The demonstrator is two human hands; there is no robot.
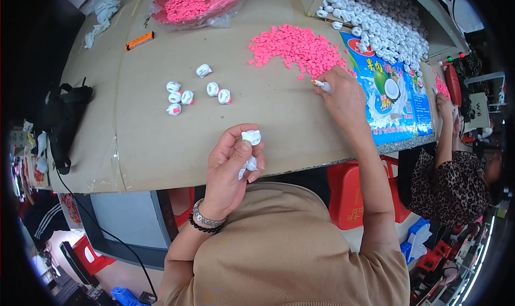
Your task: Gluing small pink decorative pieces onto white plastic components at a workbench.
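My left hand (230,164) is closed near the table's front edge. Thumb and index finger pinch a small white rounded piece (251,137), and more white pieces (250,165) are tucked under the lower fingers. Further right, my right hand (343,96) reaches to the near edge of a loose heap of small pink pieces (303,48). Held in its fingers is a slim white pen-like tool (322,85) with a narrow tip; its exact kind I cannot make out. Several white rounded pieces (188,97), some showing pink, lie on the table left of my hands.
A red bowl (204,21) lined with clear plastic holds more pink pieces. White pieces (370,16) spill from a box at the back right onto a blue printed sheet (386,91). An orange box cutter (140,41) and a black bag (70,118) lie left. Another person (450,182) works at right.
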